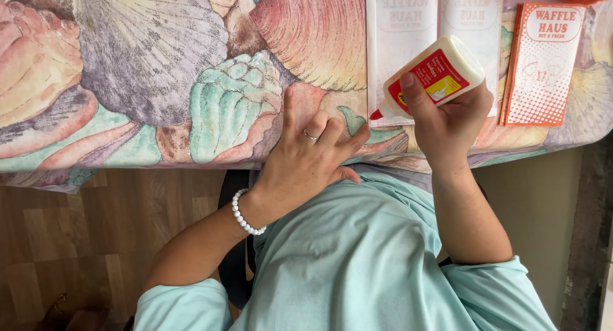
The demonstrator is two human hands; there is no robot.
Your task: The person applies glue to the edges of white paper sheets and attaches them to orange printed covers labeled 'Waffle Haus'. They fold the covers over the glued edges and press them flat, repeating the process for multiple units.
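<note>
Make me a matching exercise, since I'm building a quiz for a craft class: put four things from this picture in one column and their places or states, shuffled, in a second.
Things:
1. glue bottle
2. left hand
3. white paper sheet
4. orange packets

Places or states:
A. stacked at the table's right end
B. resting flat on the shell-patterned tablecloth
C. tilted, red tip down, held in the right hand
D. lying under the bottle's tip

Pairs: 1-C, 2-B, 3-D, 4-A
</note>
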